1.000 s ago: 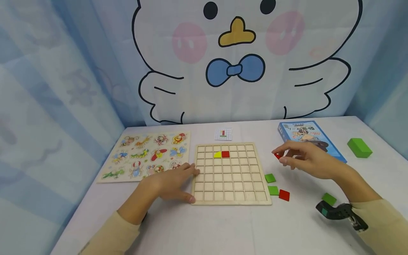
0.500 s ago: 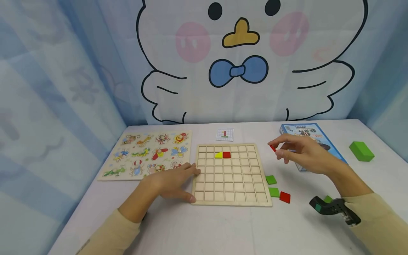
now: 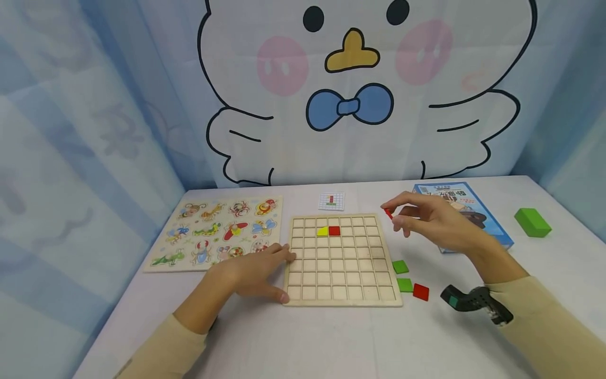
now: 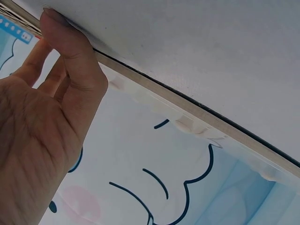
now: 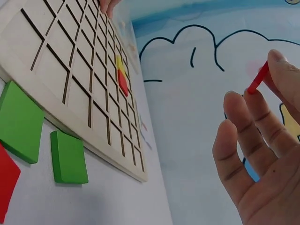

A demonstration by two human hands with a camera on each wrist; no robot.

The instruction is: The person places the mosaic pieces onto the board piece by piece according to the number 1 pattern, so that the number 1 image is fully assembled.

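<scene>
A red tile [image 5: 259, 77] is pinched between the thumb and a fingertip of my right hand [image 3: 428, 221], raised beside the upper right corner of the wooden grid board [image 3: 331, 292]. In the board's second row sit a yellow piece [image 3: 323, 231] with a slanted side and a red square tile [image 3: 334, 231], side by side. My left hand [image 3: 260, 271] touches the board's left edge with fingers and thumb spread. In the left wrist view its thumb lies at the table surface. Right of the board lie two green tiles [image 3: 400, 267] and another red tile [image 3: 421, 292].
A small card [image 3: 331, 200] with a printed grid pattern lies behind the board. An insect picture board [image 3: 213, 231] is at the left. A blue box [image 3: 492, 231] lies behind my right hand, and a green block [image 3: 533, 222] stands at the far right.
My right hand has moved left with the red tile, from in front of the blue box toward the grid board's upper right corner. My left hand keeps its place on the board's edge.
</scene>
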